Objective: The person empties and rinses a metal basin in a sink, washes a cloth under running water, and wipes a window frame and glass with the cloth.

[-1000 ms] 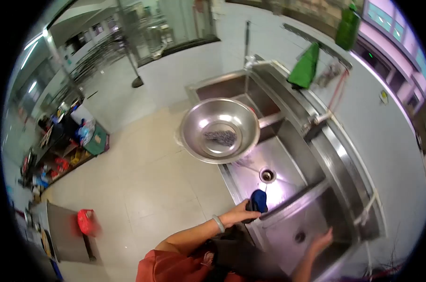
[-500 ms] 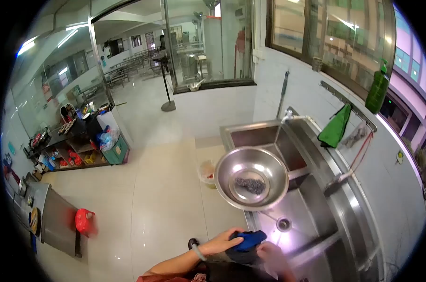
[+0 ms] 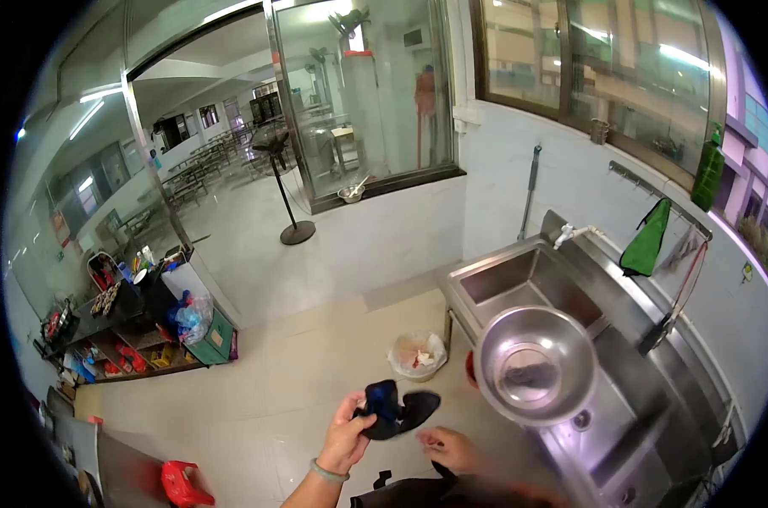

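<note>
My left hand [image 3: 348,432] is closed on a black and blue piece of cloth [image 3: 386,411], whose exact kind I cannot make out. One dark flap of it spreads out to the right. Just below that flap is my right hand [image 3: 448,449], apart from the cloth, its fingers loosely bent with nothing visible in them. To the right, a steel basin [image 3: 496,372] rests over the sink [image 3: 519,262], with a dark grey, mesh-like scrubber [image 3: 532,374] at its bottom.
A lined waste bin [image 3: 418,377] stands on the floor left of the sink. A green cloth [image 3: 646,241] hangs from the wall rack. At the left are a cluttered shelf [image 3: 138,339], a steel table [image 3: 121,466] and a red stool [image 3: 185,484]. A pedestal fan [image 3: 298,232] stands farther back.
My left hand has carried the cloth left and away from the sink, and the cloth has spread out. My right hand has come off it. The view has turned left.
</note>
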{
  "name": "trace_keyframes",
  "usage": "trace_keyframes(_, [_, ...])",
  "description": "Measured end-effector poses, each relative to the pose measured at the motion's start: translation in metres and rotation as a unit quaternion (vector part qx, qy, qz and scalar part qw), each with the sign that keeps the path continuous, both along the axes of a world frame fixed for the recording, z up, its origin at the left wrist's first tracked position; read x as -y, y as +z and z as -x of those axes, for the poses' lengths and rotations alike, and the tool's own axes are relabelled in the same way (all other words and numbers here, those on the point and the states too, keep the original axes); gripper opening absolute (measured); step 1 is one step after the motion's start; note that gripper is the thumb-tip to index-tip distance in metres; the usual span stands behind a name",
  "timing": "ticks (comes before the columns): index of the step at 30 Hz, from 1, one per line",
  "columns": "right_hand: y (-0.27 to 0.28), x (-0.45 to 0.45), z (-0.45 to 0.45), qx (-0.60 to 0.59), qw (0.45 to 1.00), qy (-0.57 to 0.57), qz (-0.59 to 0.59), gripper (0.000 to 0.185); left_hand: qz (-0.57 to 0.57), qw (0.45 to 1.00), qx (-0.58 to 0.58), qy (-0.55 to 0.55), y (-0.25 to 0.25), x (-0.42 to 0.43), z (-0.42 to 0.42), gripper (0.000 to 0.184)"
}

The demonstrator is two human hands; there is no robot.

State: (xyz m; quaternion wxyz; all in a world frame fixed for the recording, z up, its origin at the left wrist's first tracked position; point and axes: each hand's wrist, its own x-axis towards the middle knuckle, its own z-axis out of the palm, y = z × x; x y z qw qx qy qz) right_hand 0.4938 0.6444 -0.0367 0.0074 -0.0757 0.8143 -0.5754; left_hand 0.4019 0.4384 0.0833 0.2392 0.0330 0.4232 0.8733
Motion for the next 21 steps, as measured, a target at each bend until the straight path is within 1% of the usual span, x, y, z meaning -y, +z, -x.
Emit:
trace_keyframes(2, [0.024, 0.019, 0.034, 0.049, 0.995, 0.001, 0.083, 0.05, 0.044, 0.996, -0.07, -0.031, 0.002, 0.008, 0.037, 0.036])
trace_keyframes(3, [0.029, 0.028, 0.051, 0.054, 0.995, 0.001, 0.089, 0.05, 0.025, 0.997, -0.06, -0.05, 0.008, 0.009, 0.052, 0.034])
trace_keyframes(5, [0.034, 0.041, 0.089, -0.044, 0.997, -0.037, 0.045, 0.057, -0.014, 0.995, -0.056, -0.083, 0.012, 0.007, 0.081, 0.029])
trace_keyframes(6, [0.028, 0.046, 0.11, -0.044, 0.997, -0.042, 0.045, 0.057, -0.016, 0.994, -0.067, -0.09, 0.009, 0.005, 0.096, 0.027])
trace_keyframes(7, [0.019, 0.048, 0.136, 0.013, 0.998, 0.006, 0.069, 0.059, 0.01, 0.992, -0.071, -0.102, 0.011, 0.004, 0.113, 0.027])
trace_keyframes(8, [0.028, 0.051, 0.162, 0.067, 0.992, 0.055, 0.093, 0.063, 0.036, 0.99, -0.078, -0.113, 0.015, 0.001, 0.131, 0.026])
trace_keyframes(9, [0.042, 0.047, 0.184, 0.136, 0.987, 0.077, 0.031, 0.058, 0.034, 0.989, -0.083, -0.119, 0.017, 0.0, 0.152, 0.026])
trace_keyframes(10, [0.051, 0.046, 0.204, 0.132, 0.986, 0.094, 0.024, 0.054, 0.067, 0.984, -0.123, -0.108, 0.018, 0.001, 0.176, 0.025])
trace_keyframes(11, [0.043, 0.044, 0.233, 0.103, 0.987, 0.12, -0.014, 0.051, 0.1, 0.977, -0.164, -0.096, 0.021, 0.003, 0.201, 0.025])
trace_keyframes(12, [0.034, 0.041, 0.262, 0.075, 0.985, 0.146, -0.051, 0.047, 0.137, 0.966, -0.21, -0.057, 0.028, 0.005, 0.228, 0.025])
trace_keyframes(13, [0.03, 0.037, 0.289, 0.073, 0.986, 0.143, -0.047, 0.047, 0.141, 0.965, -0.219, -0.019, 0.031, 0.006, 0.259, 0.025])
trace_keyframes(14, [0.028, 0.035, 0.314, 0.071, 0.983, 0.142, 0.089, 0.044, 0.148, 0.963, -0.226, 0.019, 0.037, 0.009, 0.29, 0.025])
trace_keyframes(15, [0.025, 0.035, 0.336, 0.072, 0.962, 0.138, 0.226, 0.04, 0.139, 0.965, -0.219, 0.033, 0.046, 0.012, 0.318, 0.024])
trace_keyframes(16, [0.029, 0.031, 0.364, 0.093, 0.939, 0.136, 0.301, 0.035, 0.127, 0.967, -0.215, 0.048, 0.056, 0.014, 0.347, 0.024])
trace_keyframes(18, [0.048, 0.02, 0.417, 0.061, 0.918, 0.115, 0.374, 0.036, 0.122, 0.97, -0.198, 0.064, 0.076, 0.021, 0.397, 0.025])
trace_keyframes(19, [0.048, 0.014, 0.449, 0.038, 0.909, 0.134, 0.393, 0.035, 0.119, 0.967, -0.207, 0.087, 0.081, 0.023, 0.422, 0.025])
trace_keyframes(20, [0.053, 0.008, 0.474, 0.036, 0.911, 0.132, 0.389, 0.035, 0.114, 0.964, -0.213, 0.11, 0.085, 0.025, 0.445, 0.025])
trace_keyframes(21, [0.07, 0.0, 0.498, 0.105, 0.869, 0.129, 0.465, 0.034, 0.104, 0.963, -0.216, 0.123, 0.088, 0.025, 0.468, 0.026])
